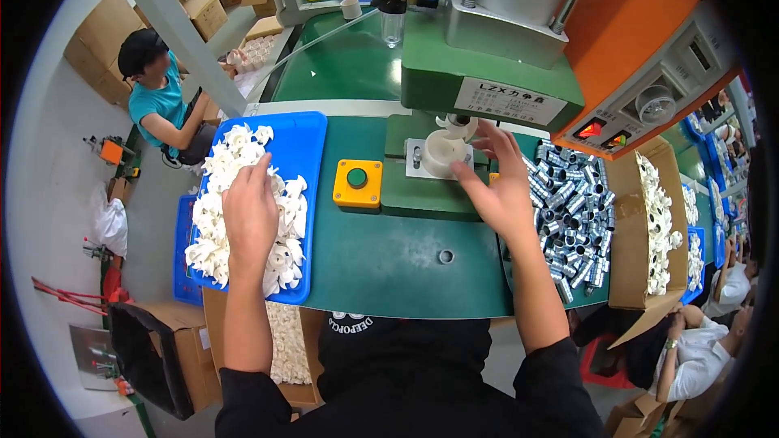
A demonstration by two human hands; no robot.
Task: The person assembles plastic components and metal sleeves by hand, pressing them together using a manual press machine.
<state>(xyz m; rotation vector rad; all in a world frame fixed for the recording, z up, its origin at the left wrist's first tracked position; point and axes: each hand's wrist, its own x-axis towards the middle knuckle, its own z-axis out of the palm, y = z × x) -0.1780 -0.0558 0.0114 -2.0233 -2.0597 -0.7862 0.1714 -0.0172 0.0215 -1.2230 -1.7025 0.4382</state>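
Note:
My left hand point(250, 212) reaches over a blue tray point(318, 134) heaped with white plastic parts point(286, 264). Its fingers are stretched out above or against the parts, and no held part shows. At the green press point(422, 73), my right hand point(501, 182) is beside a white round cup-like piece point(445, 151) on the fixture plate. Thumb and fingers are apart, the thumb close to the cup's right side; I cannot tell whether it touches. Just above the cup, a white part point(454, 125) shows under the press ram.
A yellow box with a green push button point(357, 178) stands left of the press. Metal sleeves point(572, 215) are piled at right, beside a cardboard box point(637, 227) of white parts. One small ring point(445, 256) lies on the green table. A co-worker point(166, 101) sits at far left.

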